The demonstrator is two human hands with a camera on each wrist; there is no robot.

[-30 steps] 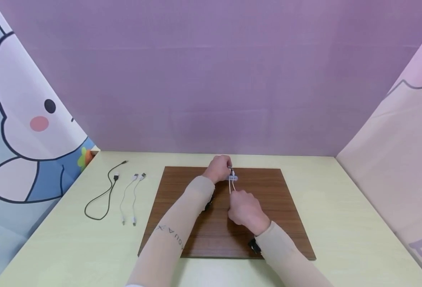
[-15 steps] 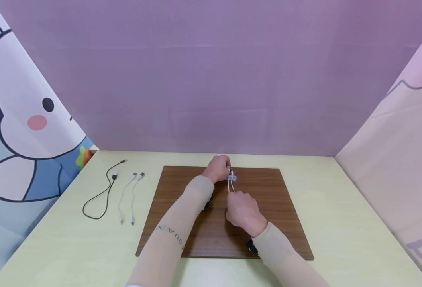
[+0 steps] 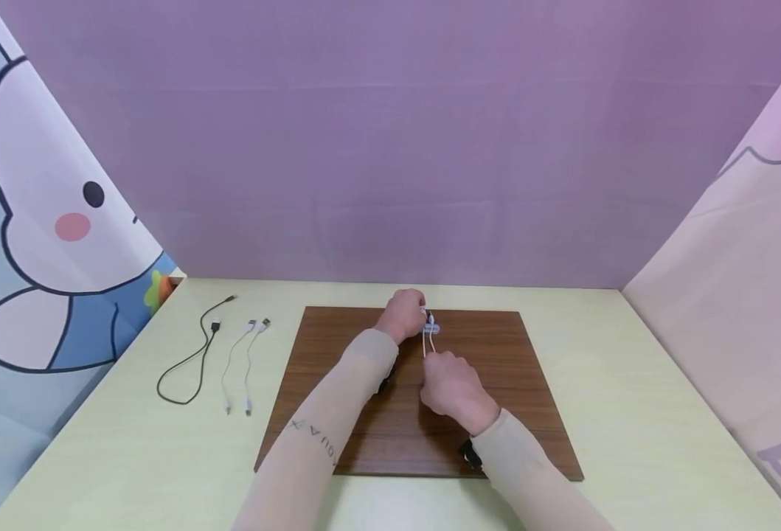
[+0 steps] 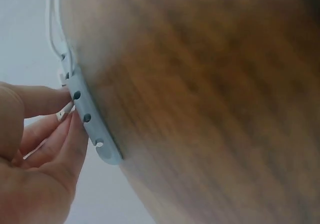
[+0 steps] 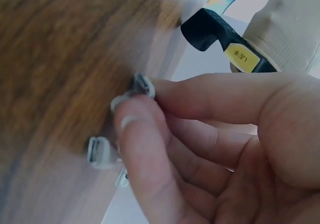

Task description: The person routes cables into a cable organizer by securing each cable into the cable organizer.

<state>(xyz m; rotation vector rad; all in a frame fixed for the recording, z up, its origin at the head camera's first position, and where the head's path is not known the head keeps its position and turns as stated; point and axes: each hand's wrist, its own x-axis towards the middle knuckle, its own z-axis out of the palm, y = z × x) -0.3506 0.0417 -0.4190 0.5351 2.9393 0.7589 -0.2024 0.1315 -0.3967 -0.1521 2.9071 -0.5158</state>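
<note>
My left hand is at the far part of the brown wooden board, beside a pale blue cable clip. In the left wrist view its fingertips pinch a small white cable plug right against the clip's slotted side. Two white cables run from the clip's upper slots; lower slots hold nothing. Nearer the body, my right hand grips the other end of the white cables. The right wrist view shows one plug between thumb and finger, and a second white plug beside the fingers.
On the pale table, left of the board, lie a looped black USB cable and two short white cables, one next to the other. A purple backdrop rises behind, with printed cloth at both sides.
</note>
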